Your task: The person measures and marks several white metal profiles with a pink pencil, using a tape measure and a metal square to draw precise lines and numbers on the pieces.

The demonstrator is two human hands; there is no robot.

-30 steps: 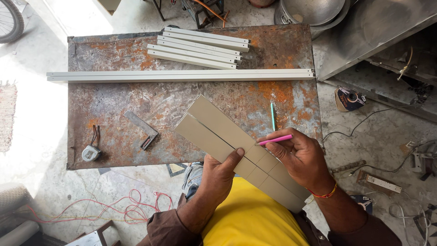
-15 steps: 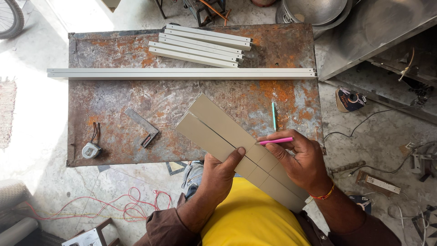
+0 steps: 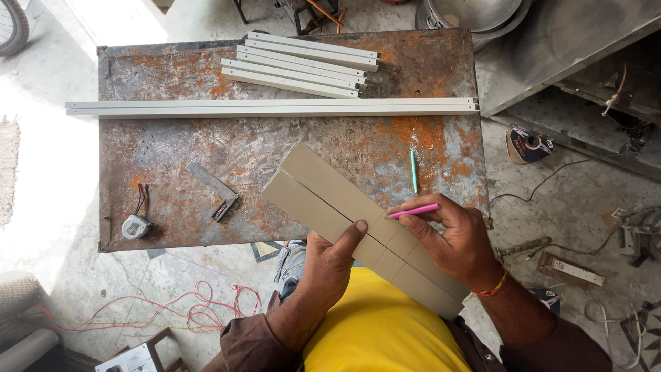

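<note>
On the rusty steel worktop (image 3: 172, 158), the left hand (image 3: 329, 265) grips the two flat olive-grey metal strips (image 3: 344, 210), which overhang its near edge. The right hand (image 3: 458, 238) pinches a pink pen (image 3: 413, 211) over them. With only a thumb pressing, the strips could slide apart and skew any mark.

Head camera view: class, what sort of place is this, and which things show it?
Probably a small metal or fabrication workshop: a rusty steel table, cut metal bars, a tape measure and a try square.
</note>
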